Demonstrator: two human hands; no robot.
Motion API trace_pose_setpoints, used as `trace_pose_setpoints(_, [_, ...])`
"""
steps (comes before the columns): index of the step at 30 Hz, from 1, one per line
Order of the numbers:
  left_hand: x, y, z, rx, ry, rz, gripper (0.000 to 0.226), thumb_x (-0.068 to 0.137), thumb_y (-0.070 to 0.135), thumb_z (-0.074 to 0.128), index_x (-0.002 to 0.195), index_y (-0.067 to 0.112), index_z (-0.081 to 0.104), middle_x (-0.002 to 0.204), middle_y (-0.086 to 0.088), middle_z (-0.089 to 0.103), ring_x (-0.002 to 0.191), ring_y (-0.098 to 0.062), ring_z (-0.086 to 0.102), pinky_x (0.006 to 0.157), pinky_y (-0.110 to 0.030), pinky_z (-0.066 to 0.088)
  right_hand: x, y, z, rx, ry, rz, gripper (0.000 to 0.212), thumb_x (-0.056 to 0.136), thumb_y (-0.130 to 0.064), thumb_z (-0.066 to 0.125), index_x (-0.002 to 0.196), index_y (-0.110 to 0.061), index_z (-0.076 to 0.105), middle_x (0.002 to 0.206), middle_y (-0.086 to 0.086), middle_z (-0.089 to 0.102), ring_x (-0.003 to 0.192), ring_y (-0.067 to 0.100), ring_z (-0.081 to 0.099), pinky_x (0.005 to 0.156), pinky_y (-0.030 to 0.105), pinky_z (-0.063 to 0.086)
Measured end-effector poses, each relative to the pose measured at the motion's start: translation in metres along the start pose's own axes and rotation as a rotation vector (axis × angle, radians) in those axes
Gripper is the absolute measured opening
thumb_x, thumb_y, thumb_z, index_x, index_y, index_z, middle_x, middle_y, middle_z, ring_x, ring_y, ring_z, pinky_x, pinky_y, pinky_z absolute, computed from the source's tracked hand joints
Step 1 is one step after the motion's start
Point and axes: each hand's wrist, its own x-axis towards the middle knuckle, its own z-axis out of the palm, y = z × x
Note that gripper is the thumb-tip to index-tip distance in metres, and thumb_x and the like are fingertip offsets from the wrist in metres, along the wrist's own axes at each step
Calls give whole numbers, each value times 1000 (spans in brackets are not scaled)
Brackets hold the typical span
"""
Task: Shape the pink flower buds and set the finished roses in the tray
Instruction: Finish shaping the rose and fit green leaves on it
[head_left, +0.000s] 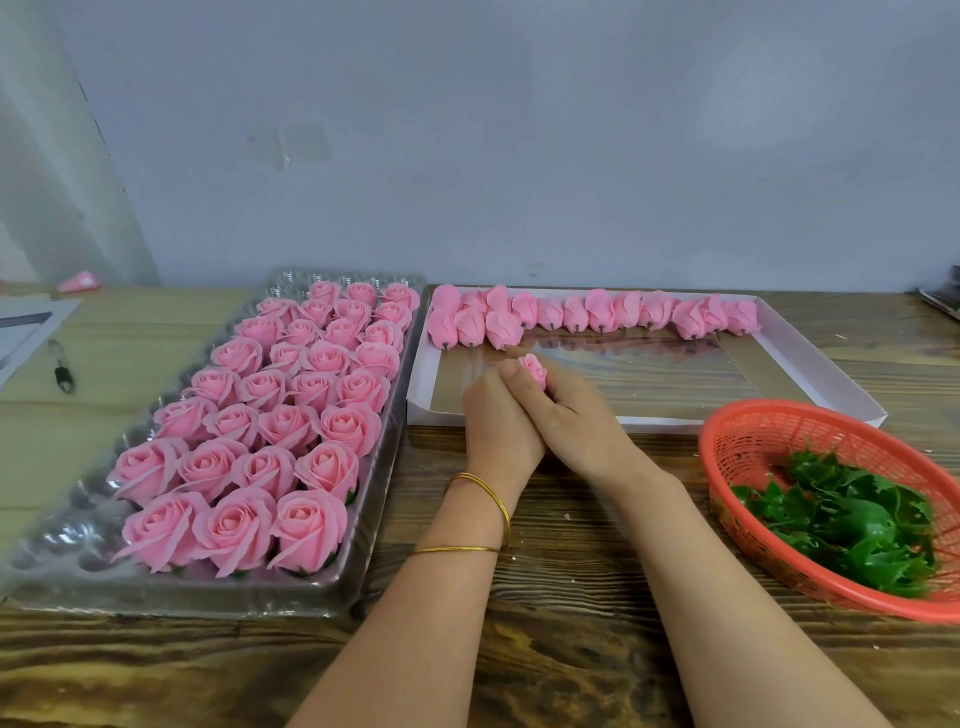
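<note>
Pink bud (533, 370) is held tight between the left hand (500, 423) and right hand (569, 415), so petals can be shaped.

bud (534, 370): only the top shows; the lower part is hidden between the left grip (498, 423) and the right grip (574, 415).
basket (737, 441): its right side is cut off by the picture's edge.
tray (371, 519): the near left corner runs off the edge.
papers (31, 322): cut off at the left; the print is too small to read.
pink thing (80, 281): blurred, on the far desk; kind unclear.
dark object (943, 301): cut off at the right; kind unclear.
</note>
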Motion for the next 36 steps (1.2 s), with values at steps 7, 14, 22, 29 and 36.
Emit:
trace_pose_setpoints(7, [1, 3, -3, -10, -30, -27, 46, 89, 10, 56, 50, 28, 38, 52, 14, 43, 52, 2, 39, 49, -10, 34, -3, -6, -3, 124, -43, 27, 32, 89, -49, 58, 88, -18, 66, 83, -3, 65, 84, 10, 58, 83, 46, 50])
trace_pose_setpoints(14, [-2, 6, -4, -143, -58, -106, 27, 83, 11, 64, 61, 25, 56, 58, 12, 57, 59, 1, 55, 49, -9, 40, 1, -15, -8, 385, 18, 60, 30, 99, -25, 55, 71, -16, 65, 71, 0, 58, 73, 10, 55, 60, 19, 45])
trace_pose_setpoints(22, [-1, 5, -4, -241, 11, -81, 24, 82, 6, 64, 68, 24, 59, 62, 12, 58, 60, 3, 57, 55, -17, 46, 2, -15, -7, 518, 40, 150, 22, 98, -17, 53, 96, -15, 74, 92, 0, 75, 92, 10, 69, 77, 20, 51])
trace_pose_setpoints(29, [-1, 5, -4, -284, 61, -61, 33, 75, -3, 65, 65, 27, 57, 61, 14, 56, 58, 10, 56, 55, -15, 46, 2, -17, -6, 583, 50, 172, 30, 100, -14, 50, 88, -21, 77, 89, -2, 77, 86, 4, 70, 69, 13, 51])
trace_pose_setpoints(36, [0, 4, -3, -276, 78, -45, 24, 75, -5, 64, 70, 18, 60, 62, 13, 56, 57, -1, 56, 58, -21, 49, 3, -18, -6, 575, 64, 191, 29, 98, -6, 48, 97, -19, 73, 93, -4, 77, 91, 5, 71, 70, 14, 52])
